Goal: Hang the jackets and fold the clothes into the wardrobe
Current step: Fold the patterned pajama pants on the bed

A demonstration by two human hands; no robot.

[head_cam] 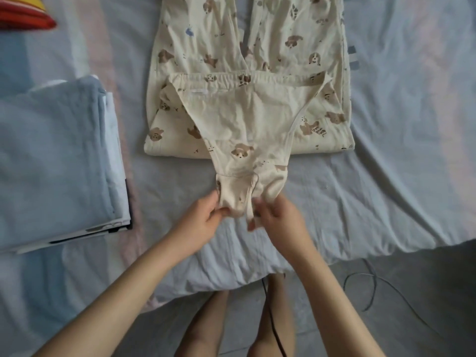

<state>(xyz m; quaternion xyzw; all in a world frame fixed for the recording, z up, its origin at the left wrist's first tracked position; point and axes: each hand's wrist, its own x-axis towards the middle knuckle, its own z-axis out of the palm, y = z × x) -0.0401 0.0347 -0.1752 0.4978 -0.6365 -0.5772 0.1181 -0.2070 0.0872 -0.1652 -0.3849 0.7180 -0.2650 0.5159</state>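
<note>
Head view: left hand (206, 219) and right hand (279, 217) pinch near end of dog-print pajamas (244, 117) on bed (401, 155); white waistband label (197, 92) unreadable.

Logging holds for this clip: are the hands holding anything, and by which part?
Both the left hand and the right hand pinch the cream puppy-print garment at its narrow, bunched near end.
</note>
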